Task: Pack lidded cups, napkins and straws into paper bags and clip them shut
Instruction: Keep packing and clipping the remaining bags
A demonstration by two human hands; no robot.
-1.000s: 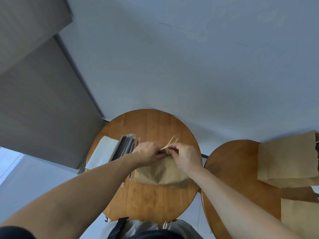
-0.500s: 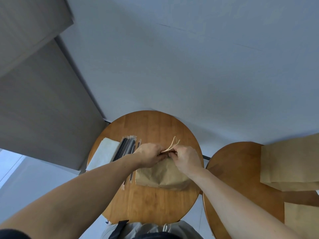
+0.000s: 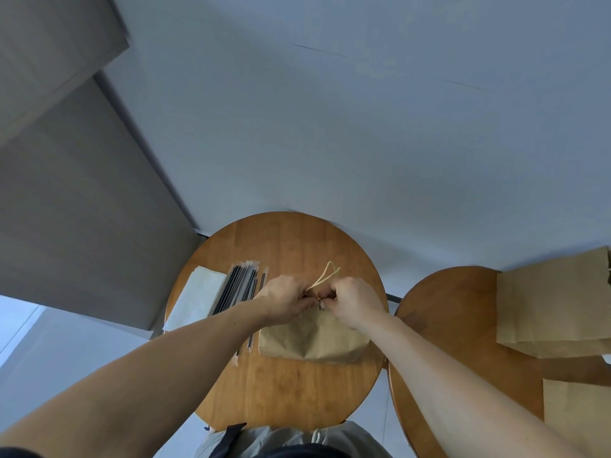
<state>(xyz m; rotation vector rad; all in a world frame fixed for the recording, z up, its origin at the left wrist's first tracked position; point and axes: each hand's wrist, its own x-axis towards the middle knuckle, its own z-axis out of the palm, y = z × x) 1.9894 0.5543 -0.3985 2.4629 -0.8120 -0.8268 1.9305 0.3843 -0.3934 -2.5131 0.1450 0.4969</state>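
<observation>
Fingers of your left hand [image 3: 284,300] and right hand [image 3: 353,302] curl tight, pinching the top edge of the brown paper bag [image 3: 314,342] on the round wooden table [image 3: 291,391]. Its twine handles [image 3: 325,279] poke up between your knuckles.

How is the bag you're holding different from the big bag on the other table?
The held bag sits on the left table, pinched at its top by the left hand and right hand; the side bag rests on the right table, untouched. The held bag looks crumpled, with its handles sticking out; the side bag looks smoother and is cut off by the picture's edge. Both are brown paper.
</observation>
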